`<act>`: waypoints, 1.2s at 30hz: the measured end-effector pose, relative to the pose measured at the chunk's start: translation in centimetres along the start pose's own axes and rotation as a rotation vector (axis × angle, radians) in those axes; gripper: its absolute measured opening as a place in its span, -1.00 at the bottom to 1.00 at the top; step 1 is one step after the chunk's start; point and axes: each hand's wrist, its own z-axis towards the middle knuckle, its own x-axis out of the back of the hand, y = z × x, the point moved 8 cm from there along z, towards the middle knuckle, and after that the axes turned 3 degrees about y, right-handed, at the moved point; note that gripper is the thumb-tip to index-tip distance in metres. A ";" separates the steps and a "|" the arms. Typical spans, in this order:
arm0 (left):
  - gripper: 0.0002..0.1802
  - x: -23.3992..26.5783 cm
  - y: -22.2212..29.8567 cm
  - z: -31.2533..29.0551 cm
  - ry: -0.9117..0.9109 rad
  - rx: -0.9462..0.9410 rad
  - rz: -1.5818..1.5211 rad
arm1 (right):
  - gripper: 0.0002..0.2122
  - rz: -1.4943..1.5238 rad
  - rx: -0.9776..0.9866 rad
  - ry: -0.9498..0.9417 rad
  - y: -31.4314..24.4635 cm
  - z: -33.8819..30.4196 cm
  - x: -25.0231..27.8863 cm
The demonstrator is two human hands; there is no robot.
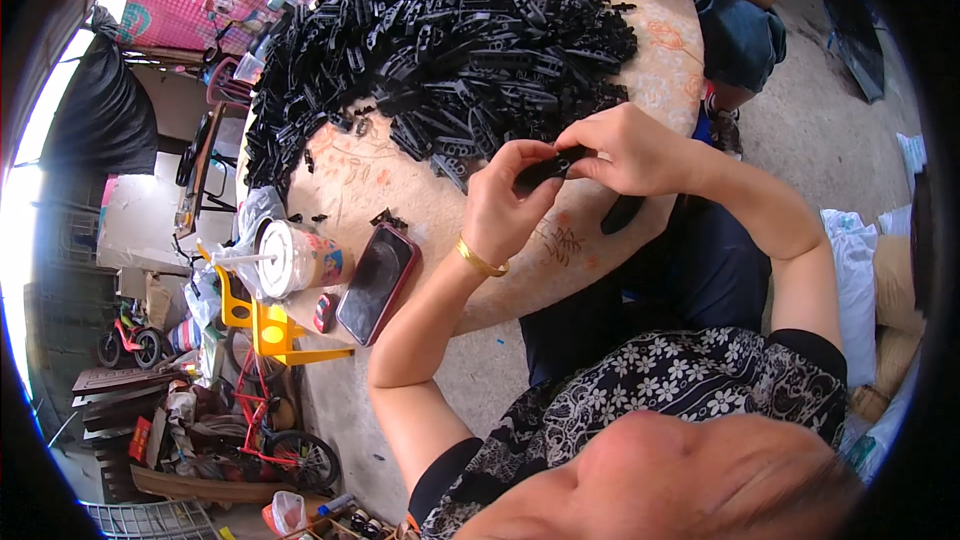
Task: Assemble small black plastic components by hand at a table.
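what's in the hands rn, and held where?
Both hands pinch one small elongated black plastic part: left hand has a grip on its near end, right hand on its far end, over the round table. Finer details hidden by fingers.

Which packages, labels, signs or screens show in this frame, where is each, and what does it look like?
Phone: table's near-left edge, flat, dark blank screen, red case.
Lidded cup: left of the phone, white lid, printed pinkish wrap, straw.
White sacks: floor at right, plain.
Black bag: far left, bulging.

Round table layout
A heap of black plastic parts [450,40] is piled behind the dark-screened phone [377,282] and lidded paper cup [298,258] on the round beige table [660,80].
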 end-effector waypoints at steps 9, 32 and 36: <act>-0.50 6.0 -0.4 1.7 0.394 -0.016 0.949 | -0.76 -0.139 -0.032 -0.187 0.9 0.0 -0.1; -0.69 -0.6 -2.1 0.9 -0.010 0.220 -0.512 | -0.88 0.187 0.110 0.315 -0.8 0.3 1.8; -0.68 -0.5 -2.3 0.8 -0.012 0.238 -0.495 | -0.88 0.118 0.221 0.345 -1.8 0.3 1.7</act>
